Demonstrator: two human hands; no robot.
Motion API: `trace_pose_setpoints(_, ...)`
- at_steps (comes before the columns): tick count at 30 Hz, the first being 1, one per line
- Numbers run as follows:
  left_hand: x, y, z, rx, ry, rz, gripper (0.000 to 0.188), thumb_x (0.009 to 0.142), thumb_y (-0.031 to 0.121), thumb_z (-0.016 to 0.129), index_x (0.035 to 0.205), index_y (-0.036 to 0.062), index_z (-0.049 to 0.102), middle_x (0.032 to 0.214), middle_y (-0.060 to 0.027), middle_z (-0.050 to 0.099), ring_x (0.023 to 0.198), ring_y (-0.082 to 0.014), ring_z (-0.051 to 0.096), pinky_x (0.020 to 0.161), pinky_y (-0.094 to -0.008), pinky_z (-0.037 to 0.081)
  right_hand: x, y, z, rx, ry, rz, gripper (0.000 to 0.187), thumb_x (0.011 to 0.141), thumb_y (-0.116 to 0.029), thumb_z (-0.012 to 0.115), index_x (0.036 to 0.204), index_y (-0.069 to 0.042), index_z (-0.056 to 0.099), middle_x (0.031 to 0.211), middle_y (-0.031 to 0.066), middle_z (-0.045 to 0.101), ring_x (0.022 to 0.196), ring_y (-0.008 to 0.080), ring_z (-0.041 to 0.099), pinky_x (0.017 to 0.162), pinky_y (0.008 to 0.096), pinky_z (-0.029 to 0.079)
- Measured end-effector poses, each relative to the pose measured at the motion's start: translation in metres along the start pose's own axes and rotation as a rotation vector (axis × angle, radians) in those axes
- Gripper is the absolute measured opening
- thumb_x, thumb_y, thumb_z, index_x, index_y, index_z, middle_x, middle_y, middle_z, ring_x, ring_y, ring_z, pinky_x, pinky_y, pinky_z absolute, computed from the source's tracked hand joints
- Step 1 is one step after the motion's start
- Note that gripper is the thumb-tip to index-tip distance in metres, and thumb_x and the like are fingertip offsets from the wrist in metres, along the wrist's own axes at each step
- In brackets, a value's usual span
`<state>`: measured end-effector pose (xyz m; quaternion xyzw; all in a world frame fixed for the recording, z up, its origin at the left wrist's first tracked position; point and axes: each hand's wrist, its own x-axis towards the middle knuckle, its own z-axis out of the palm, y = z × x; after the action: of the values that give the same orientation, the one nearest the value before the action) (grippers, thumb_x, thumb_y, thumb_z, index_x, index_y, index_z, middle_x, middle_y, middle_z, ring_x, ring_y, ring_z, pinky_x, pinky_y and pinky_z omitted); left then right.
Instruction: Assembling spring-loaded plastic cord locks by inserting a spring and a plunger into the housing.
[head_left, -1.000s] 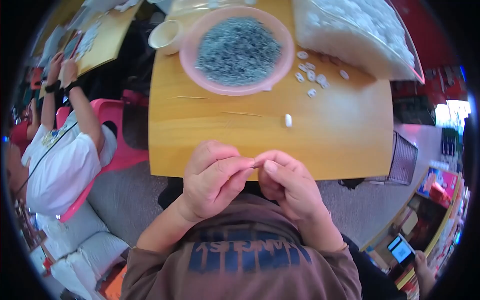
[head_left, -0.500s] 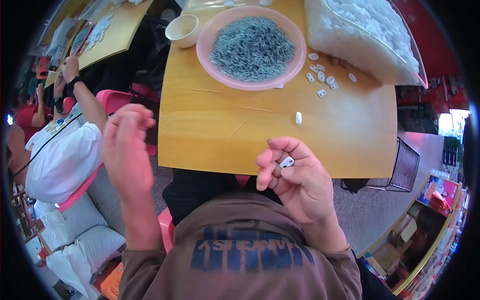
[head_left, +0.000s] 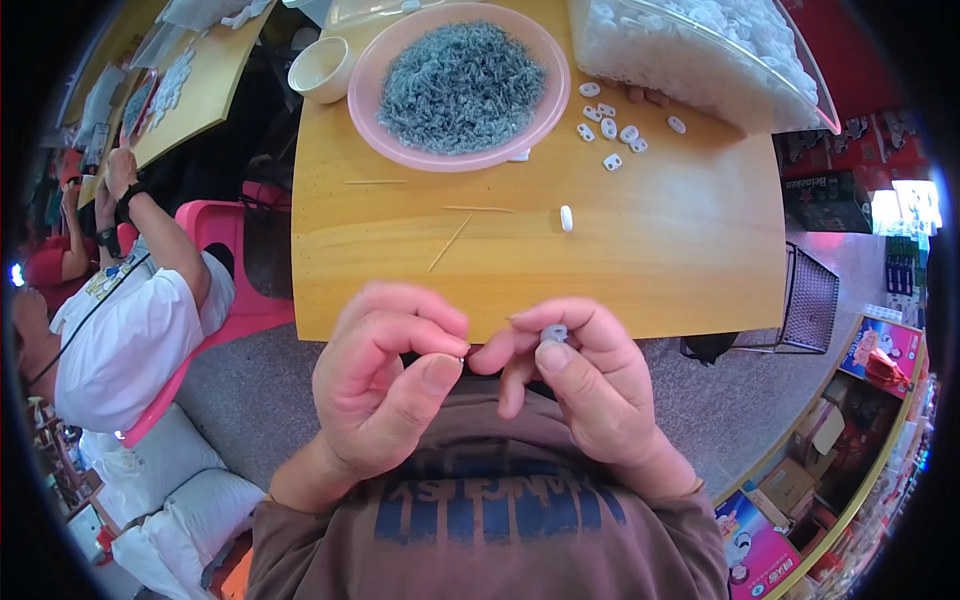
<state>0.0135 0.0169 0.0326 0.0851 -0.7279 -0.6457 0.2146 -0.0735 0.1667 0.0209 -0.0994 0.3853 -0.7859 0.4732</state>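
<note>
The work looks mid-piece. The right hand [head_left: 600, 385] pinches a small whitish-grey plastic piece [head_left: 553, 333] between thumb and forefinger, its other fingers loosely curled. The left hand [head_left: 375, 390] has thumb and forefinger nearly meeting on a tiny shiny speck [head_left: 462, 359], too small to identify. Speck and piece are apart, so they are not joined. On the yellow wooden table [head_left: 350, 290], a loose cluster of white oval plastic pieces with holes [head_left: 609, 128] and one separate white oval piece [head_left: 566, 218] lie unheld. Much appears left: the round pink plastic bowl [head_left: 440, 162] is heaped with small blue-grey parts [head_left: 460, 85]. Which pieces are finished, I cannot tell.
</note>
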Motion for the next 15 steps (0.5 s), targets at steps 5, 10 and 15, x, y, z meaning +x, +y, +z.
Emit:
trace_pose_setpoints(5,0.001,0.002,0.002,0.003,-0.057,-0.002,0.009,0.078,0.004,0.056,0.085,-0.0010,0.056,0.091,-0.0125,0.053,0.082,-0.0165,0.049,0.072,-0.0249,0.039,0.001,-0.017,0.001,-0.373,-0.069,0.004,0.026,0.089,-0.007,0.035,0.113,0.001,0.039,0.077,0.0112,0.053,0.060,0.0110,0.045,0.057,0.0213,0.039)
trace_pose_setpoints(10,0.006,0.000,0.009,-0.097,-0.110,-0.042,0.008,0.078,0.004,0.055,0.085,-0.0010,0.056,0.091,-0.0119,0.053,0.083,-0.0156,0.049,0.074,-0.0247,0.038,-0.005,-0.006,-0.003,-0.312,0.018,-0.063,0.026,0.087,-0.006,0.040,0.112,0.002,0.037,0.070,0.0058,0.049,0.057,0.0071,0.038,0.054,0.0195,0.033)
trace_pose_setpoints(15,0.006,-0.001,0.012,-0.485,-0.136,-0.352,0.009,0.082,0.007,0.052,0.084,-0.0011,0.055,0.093,-0.0086,0.052,0.084,-0.0114,0.047,0.076,-0.0233,0.037,-0.005,-0.006,-0.006,-0.204,0.002,0.002,0.019,0.086,-0.006,0.045,0.104,0.000,0.041,0.071,0.0067,0.051,0.059,0.0066,0.042,0.054,0.0187,0.035)
